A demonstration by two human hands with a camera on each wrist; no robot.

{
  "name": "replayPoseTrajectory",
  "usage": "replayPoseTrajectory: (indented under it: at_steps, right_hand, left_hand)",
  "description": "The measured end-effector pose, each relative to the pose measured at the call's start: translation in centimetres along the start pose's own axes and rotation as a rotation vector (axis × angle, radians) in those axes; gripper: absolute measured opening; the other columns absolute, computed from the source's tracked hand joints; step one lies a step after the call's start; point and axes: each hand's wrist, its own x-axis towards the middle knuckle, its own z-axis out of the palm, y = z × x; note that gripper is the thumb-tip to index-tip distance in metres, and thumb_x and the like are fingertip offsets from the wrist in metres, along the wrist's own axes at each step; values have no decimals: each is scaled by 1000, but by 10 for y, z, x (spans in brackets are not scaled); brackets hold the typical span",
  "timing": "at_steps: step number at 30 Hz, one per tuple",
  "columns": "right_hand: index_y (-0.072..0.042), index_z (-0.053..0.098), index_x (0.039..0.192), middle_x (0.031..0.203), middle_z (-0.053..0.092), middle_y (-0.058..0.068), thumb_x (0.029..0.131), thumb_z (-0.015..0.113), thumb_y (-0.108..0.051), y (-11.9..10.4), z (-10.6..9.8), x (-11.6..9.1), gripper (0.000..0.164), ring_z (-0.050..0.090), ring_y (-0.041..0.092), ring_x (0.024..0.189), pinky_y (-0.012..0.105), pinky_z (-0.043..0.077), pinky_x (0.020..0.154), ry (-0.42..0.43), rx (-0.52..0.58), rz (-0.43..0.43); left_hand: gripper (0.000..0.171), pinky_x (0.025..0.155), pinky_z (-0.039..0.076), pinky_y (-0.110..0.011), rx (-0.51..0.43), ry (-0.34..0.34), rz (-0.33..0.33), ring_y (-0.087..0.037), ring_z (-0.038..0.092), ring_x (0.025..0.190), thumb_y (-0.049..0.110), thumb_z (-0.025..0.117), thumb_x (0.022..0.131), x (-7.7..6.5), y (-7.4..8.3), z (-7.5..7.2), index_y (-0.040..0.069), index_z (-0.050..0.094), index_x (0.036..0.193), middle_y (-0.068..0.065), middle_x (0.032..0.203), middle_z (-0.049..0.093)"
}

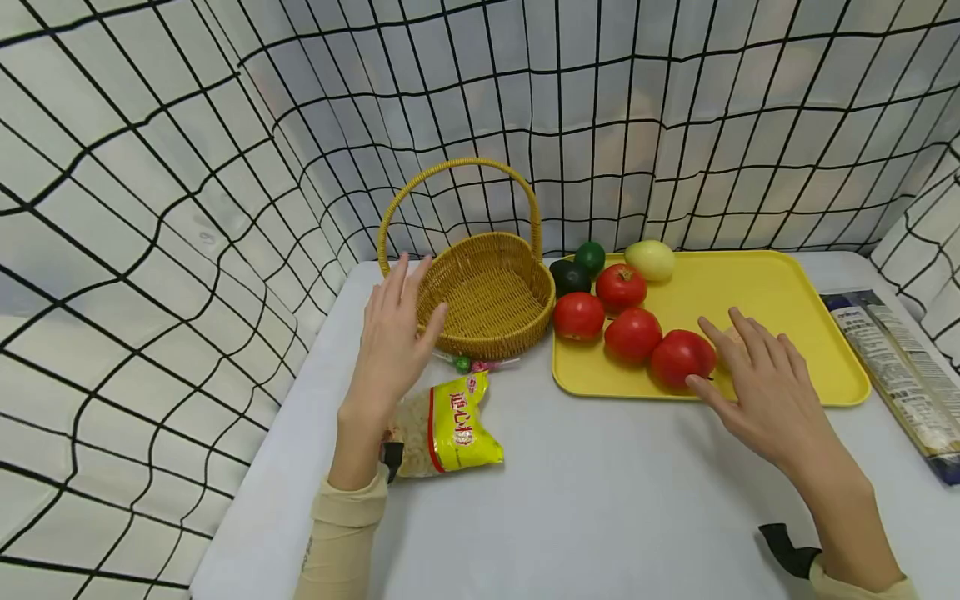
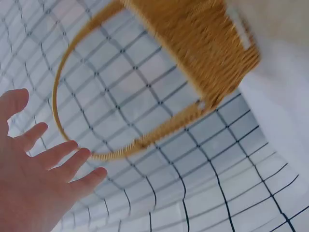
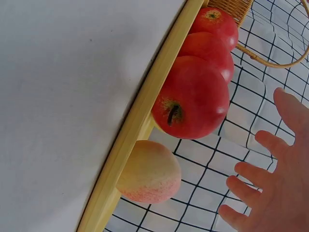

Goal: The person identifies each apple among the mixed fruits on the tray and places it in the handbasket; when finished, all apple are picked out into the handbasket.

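Observation:
My left hand [image 1: 393, 337] is raised beside the left rim of a wicker basket [image 1: 491, 333], its fingers extended and holding nothing. In the left wrist view the basket's arched handle [image 2: 116, 153] passes just beyond the fingertips. Over the front of a yellow tray [image 1: 757, 292] hovers my right hand [image 1: 768, 387], fingers spread, nothing in it. Nearest to it are a red apple [image 1: 682, 358] and a peach [image 3: 150, 171], which the hand mostly hides in the head view. More red fruits [image 1: 632, 336] lie along the tray's left side.
Behind those fruits are a pale yellow fruit [image 1: 650, 260] and dark green ones [image 1: 570, 277]. A yellow snack bag [image 1: 457, 425] and wrapped candies [image 1: 480, 365] lie before the basket. A printed packet [image 1: 892, 358] lies right of the tray. Black netting [image 1: 637, 125] encloses the table.

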Motion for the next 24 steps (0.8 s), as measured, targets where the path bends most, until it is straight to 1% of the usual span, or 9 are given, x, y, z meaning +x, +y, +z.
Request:
replayPoseTrajectory:
  at_steps: [4, 7, 9, 11, 13, 15, 19, 22, 24]
  right_hand:
    - [-25, 29, 163, 167, 25, 23, 93, 69, -48, 3, 3, 0, 84, 25, 49, 150, 67, 5, 128, -8, 0, -1]
    - [-26, 29, 163, 168, 25, 22, 92, 70, -47, 5, 5, 2, 85, 25, 49, 150, 68, 6, 127, -14, -3, -2]
    - [-25, 28, 164, 167, 26, 22, 92, 71, -46, 5, 6, 3, 86, 25, 49, 149, 68, 9, 127, -23, -7, -13]
    - [-24, 29, 164, 165, 28, 24, 92, 71, -46, 5, 8, 6, 87, 25, 48, 149, 69, 12, 125, -32, -13, -34]
    - [-24, 29, 163, 164, 31, 24, 92, 72, -47, 4, 12, 9, 87, 24, 48, 149, 71, 16, 123, -44, -16, -55]
    - [-23, 29, 163, 162, 34, 25, 91, 73, -48, 4, 15, 14, 88, 25, 48, 149, 73, 20, 120, -51, -16, -71]
    - [-24, 27, 164, 162, 33, 26, 89, 74, -50, 1, 19, 25, 92, 25, 49, 148, 76, 24, 115, -96, -19, -65]
    - [-19, 27, 163, 159, 36, 28, 88, 77, -49, 2, 24, 32, 96, 27, 53, 146, 76, 26, 114, -146, -39, -51]
    - [-14, 28, 162, 153, 40, 31, 87, 78, -48, 4, 30, 33, 96, 29, 56, 144, 75, 26, 115, -172, -53, -39]
  left_hand:
    - [63, 126, 23, -62, -86, 83, -52, -37, 26, 157, 39, 49, 108, 16, -17, -14, 27, 24, 165, -6, 173, 18]
    - [63, 127, 23, -61, -159, 115, -92, -32, 22, 159, 37, 48, 108, 26, -32, -16, 27, 22, 165, -1, 173, 18]
    - [64, 128, 22, -59, -197, 101, -116, -29, 18, 161, 38, 46, 109, 33, -40, -12, 26, 19, 166, 0, 174, 16]
    - [68, 129, 20, -58, -217, 65, -146, -29, 15, 162, 42, 43, 109, 38, -46, -5, 25, 13, 167, 0, 174, 13]
    - [72, 128, 20, -58, -230, 27, -168, -31, 14, 162, 45, 42, 109, 43, -49, 2, 26, 4, 167, -1, 175, 8]
    - [76, 128, 21, -59, -244, 3, -183, -31, 14, 162, 47, 41, 108, 47, -50, 7, 28, -4, 166, -2, 175, 3]
    - [80, 128, 22, -58, -260, -5, -185, -31, 12, 162, 48, 41, 108, 47, -50, 9, 29, -11, 165, -2, 175, -3]
    - [79, 129, 20, -56, -263, -10, -180, -29, 9, 162, 47, 40, 108, 46, -49, 9, 28, -12, 165, -1, 175, -4]
    - [79, 129, 20, -55, -264, -18, -183, -27, 8, 162, 47, 40, 108, 45, -49, 10, 29, -12, 165, 1, 175, -6]
